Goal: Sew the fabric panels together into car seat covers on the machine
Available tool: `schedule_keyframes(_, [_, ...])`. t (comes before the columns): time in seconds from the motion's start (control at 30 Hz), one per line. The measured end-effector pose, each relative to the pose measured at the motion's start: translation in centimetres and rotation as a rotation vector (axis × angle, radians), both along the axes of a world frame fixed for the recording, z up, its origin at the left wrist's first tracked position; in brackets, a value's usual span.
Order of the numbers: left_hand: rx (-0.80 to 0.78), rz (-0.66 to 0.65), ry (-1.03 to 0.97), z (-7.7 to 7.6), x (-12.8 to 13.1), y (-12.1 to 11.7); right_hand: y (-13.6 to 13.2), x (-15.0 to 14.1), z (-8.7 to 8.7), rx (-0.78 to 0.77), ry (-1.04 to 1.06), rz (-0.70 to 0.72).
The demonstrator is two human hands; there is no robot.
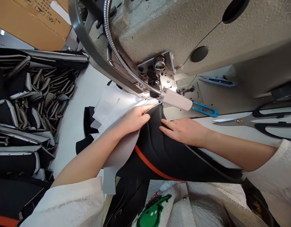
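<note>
A black fabric piece [157, 145] with an orange edge strip [150, 164] runs up to the needle area of a sewing machine [183, 34]. My left hand [136, 119] grips the edge of this fabric, its thumb on top and fingers partly hidden; pale grey mesh backing [123, 149] shows under the wrist. On the right part of the cloth, beside the seam, my right hand [181, 129] rests with its first fingers stretched out and apart. White sheet material [112, 107] lies left of the needle. A lamp head [176, 98] covers part of the stitching spot.
Many black-and-grey cut pieces [41, 104] are piled at the left, below a cardboard box [32, 22]. Blue thread snips [204, 108], a second pair of snips [217, 81] and large scissors [245, 121] lie on the right. A flexible metal lamp neck [119, 55] hangs across the machine.
</note>
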State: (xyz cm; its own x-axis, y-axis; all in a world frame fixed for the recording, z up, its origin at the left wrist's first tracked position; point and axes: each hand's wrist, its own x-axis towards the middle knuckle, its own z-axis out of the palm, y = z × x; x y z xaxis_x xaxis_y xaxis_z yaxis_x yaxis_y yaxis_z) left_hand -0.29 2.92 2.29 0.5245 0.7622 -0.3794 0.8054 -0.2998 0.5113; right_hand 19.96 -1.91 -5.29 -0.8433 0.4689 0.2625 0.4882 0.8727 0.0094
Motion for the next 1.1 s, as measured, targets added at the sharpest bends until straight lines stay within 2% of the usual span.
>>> schedule_keyframes(0.07, [0.0, -0.011, 0.029, -0.2, -0.2, 0.0, 0.2, 0.2, 0.0, -0.02, 0.005, 0.007])
schedule_keyframes(0.23, [0.152, -0.129, 0.486, -1.1, 1.2, -1.7, 0.6, 0.5, -0.1, -0.047, 0.066, 0.018])
schedule_keyframes(0.37, [0.192, -0.171, 0.66, -1.2, 2.6, -1.6, 1.1, 1.0, 0.0, 0.014, 0.091, 0.028])
schedule_keyframes(0.5, [0.271, -0.161, 0.656, -1.2, 2.9, -0.9, 1.7, 1.2, 0.1, 0.037, 0.082, 0.003])
schedule_keyframes(0.6, [0.278, -0.176, 0.639, -0.9, 2.6, -1.2, 1.9, 1.3, 0.1, 0.033, 0.085, 0.005])
schedule_keyframes(0.73, [0.227, -0.194, 0.576, -0.6, 1.5, -2.0, 2.1, 1.5, 0.0, 0.03, 0.079, 0.014])
schedule_keyframes(0.93, [0.093, -0.126, 0.303, -1.1, 0.3, -1.4, 2.1, 1.6, 0.3, 0.04, 0.06, 0.034])
schedule_keyframes(1.1, [0.06, -0.093, 0.316, -0.8, 1.0, -0.3, 2.2, 1.7, 0.2, 0.043, 0.09, -0.026])
